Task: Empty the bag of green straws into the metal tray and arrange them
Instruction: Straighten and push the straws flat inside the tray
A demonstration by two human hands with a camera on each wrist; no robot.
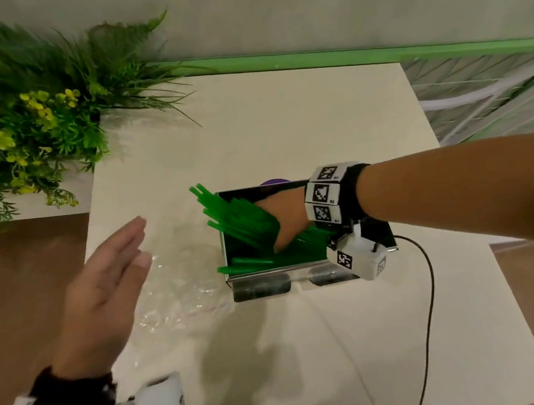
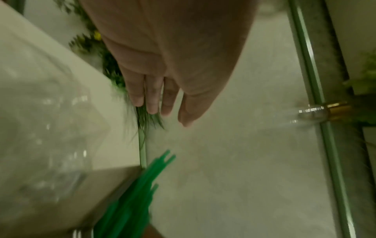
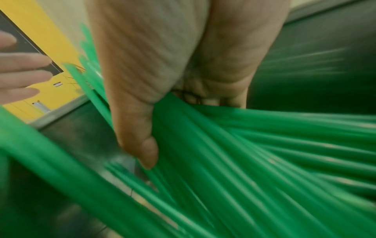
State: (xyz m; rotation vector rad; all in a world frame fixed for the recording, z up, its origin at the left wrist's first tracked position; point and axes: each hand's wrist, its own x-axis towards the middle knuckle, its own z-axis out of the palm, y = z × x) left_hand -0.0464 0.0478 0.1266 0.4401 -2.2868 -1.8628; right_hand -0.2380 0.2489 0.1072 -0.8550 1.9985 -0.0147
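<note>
A bundle of green straws lies slanted in the metal tray, its upper ends sticking out over the tray's left rim. My right hand reaches into the tray and grips the bundle. In the right wrist view the thumb lies over the straws and the fingers curl under them, with my right hand blurred. My left hand hovers flat and open above the empty clear plastic bag, which lies crumpled on the table left of the tray. In the left wrist view my left hand holds nothing, with the bag below.
The tray stands mid-table on a cream tabletop. A leafy plant with yellow flowers spreads over the back left corner. A black cable runs down the right side. A purple object peeks out behind the tray.
</note>
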